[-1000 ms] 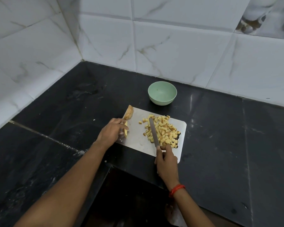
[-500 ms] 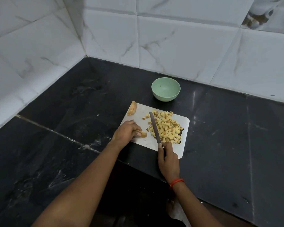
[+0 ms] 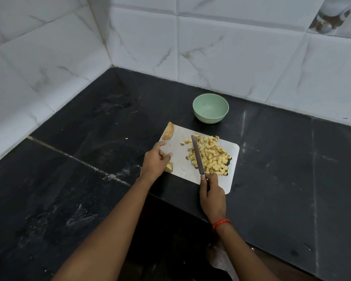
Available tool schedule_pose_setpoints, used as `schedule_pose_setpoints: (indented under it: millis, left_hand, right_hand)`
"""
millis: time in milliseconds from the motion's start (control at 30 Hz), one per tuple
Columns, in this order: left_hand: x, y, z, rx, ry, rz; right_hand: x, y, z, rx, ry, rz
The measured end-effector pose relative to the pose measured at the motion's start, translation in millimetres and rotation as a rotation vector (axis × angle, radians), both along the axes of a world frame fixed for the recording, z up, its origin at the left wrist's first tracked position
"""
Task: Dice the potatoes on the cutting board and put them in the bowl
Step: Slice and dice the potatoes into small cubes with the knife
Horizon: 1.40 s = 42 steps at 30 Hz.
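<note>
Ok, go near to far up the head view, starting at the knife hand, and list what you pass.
Right hand, its grip on the knife handle → diced potato heaped on the cutting board → green bowl → wall tiles. The left hand overlaps, so it is left out.

Dark stone countertop [image 3: 282, 159] here, polished but smeared with chalky white streaks, and glossy marble-look wall tiles [image 3: 231, 57] behind it. The cutting board [image 3: 178, 165] reads as matt white plastic, the bowl [image 3: 209, 119] as smooth pale-green plastic with a soft sheen, the knife [image 3: 197, 155] as dull grey metal.
</note>
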State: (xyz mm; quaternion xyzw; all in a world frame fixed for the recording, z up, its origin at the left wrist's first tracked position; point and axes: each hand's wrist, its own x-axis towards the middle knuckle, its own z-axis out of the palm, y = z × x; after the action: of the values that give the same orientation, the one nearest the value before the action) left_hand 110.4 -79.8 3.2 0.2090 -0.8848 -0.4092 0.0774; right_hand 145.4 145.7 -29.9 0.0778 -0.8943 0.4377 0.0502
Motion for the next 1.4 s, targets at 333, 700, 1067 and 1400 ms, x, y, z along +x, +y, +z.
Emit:
schedule_pose_setpoints:
  millis: [333, 700, 1067, 1400]
  left_hand:
    - [26.7, -12.1, -26.5, -0.221, 0.006, -0.116]
    - [19.2, 22.9, -33.8, -0.153, 0.229, -0.143]
    - [15.7, 32.1, -42.0, -0.12, 0.214, -0.214]
    - [18.0, 19.4, -49.3, -0.059, 0.244, -0.244]
  right_hand:
    - [-0.3, -2.1, -1.9, 0.006, -0.003, -0.019]
    - [-0.2, -1.9, 0.0, 0.03, 0.016, -0.008]
    - [-3.0, -3.5, -2.0, 0.09, 0.005, 0.005]
    - [-10.2, -38.4, 16.2, 0.39, -0.025, 0.123]
